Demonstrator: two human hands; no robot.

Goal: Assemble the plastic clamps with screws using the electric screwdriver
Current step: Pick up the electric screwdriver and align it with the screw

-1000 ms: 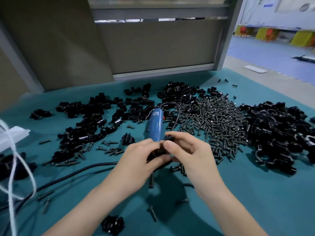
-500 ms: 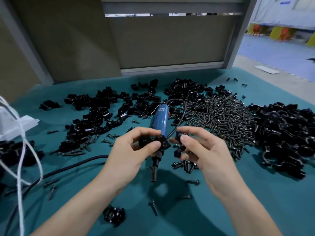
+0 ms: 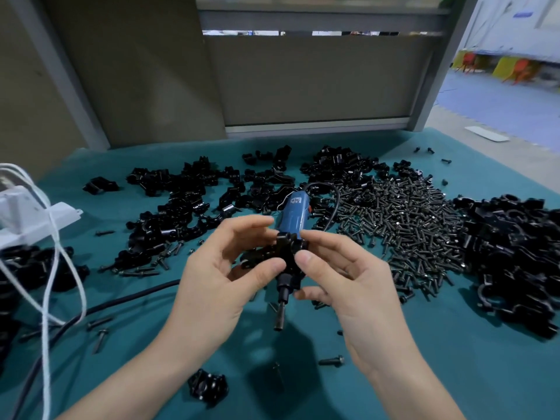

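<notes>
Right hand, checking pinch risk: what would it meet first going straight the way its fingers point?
Likely the left hand, just across the black clamp that it and the right hand both pinch. Depth is unclear.

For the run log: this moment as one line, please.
left hand: pinches clamp | right hand: pinches clamp | screwdriver: not held

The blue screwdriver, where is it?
Head view, table centre: the blue screwdriver lies partly behind the left hand and right hand holding a clamp, clamp pile to its left, screw pile to its right.
</notes>
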